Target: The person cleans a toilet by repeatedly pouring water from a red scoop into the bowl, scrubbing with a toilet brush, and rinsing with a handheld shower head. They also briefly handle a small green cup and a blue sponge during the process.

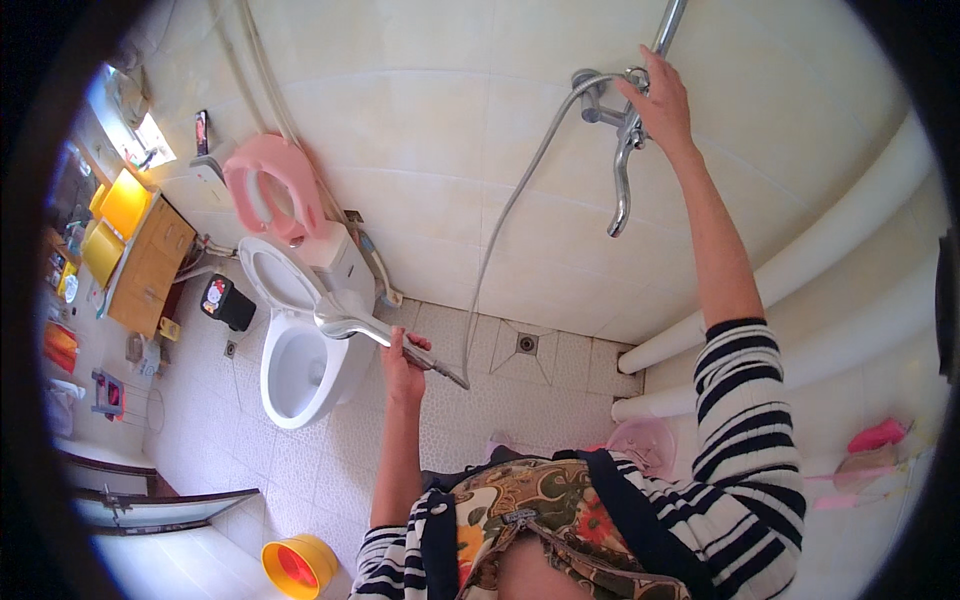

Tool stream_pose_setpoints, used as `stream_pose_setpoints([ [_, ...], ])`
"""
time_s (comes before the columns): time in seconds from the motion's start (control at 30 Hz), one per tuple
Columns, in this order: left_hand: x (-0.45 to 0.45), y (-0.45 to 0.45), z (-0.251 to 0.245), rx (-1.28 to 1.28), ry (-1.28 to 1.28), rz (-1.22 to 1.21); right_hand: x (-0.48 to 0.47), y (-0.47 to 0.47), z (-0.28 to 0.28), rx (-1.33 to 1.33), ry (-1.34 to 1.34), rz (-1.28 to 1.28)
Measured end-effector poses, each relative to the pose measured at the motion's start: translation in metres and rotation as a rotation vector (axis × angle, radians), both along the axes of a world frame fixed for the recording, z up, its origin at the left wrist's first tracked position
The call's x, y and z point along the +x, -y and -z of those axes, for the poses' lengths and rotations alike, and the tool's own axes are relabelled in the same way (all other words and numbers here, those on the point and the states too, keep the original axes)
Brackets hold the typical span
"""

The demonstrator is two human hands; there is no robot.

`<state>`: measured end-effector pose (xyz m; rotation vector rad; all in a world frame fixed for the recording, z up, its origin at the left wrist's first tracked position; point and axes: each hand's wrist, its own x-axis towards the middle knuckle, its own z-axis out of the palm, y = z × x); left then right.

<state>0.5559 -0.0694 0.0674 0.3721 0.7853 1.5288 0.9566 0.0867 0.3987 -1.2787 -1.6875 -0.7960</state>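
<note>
My left hand (403, 369) grips the handle of a chrome hand shower (367, 325), whose head points left over the white toilet (304, 367). From the handle's lower end a flexible metal hose (517, 196) loops up to a chrome wall-mounted shower faucet (624, 154). High on the right, my right hand (661, 101) is around the upper part of this faucet, thumb on the left, covering much of its valve. The curved spout hangs down below that hand. No water is visible from the shower head or the spout.
The toilet lid is raised, and a pink child's toilet seat (238, 176) leans above the tank. A black bin (238, 306) stands left of the toilet. White pipes (697, 330) run along the right wall near a floor drain (527, 343). A yellow bucket (327, 559) stands at lower left.
</note>
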Motion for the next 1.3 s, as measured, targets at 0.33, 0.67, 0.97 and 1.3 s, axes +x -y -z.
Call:
stream_pose_setpoints([
  [0.33,-0.048,0.008,0.026,-0.148,-0.019,-0.090,0.007,-0.001,-0.009,-0.454,-0.269,-0.074],
  [0.67,-0.054,0.003,0.032,-0.137,-0.016,-0.043,0.020,0.003,-0.013,-0.606,-0.508,-0.474],
  [0.97,-0.053,0.000,0.016,-0.109,-0.003,-0.066,0.021,0.000,-0.011,-0.571,-0.430,-0.403],
  [1.3,-0.062,0.003,0.010,-0.128,-0.049,-0.086,-0.003,-0.011,0.002,-0.165,-0.232,0.050],
])
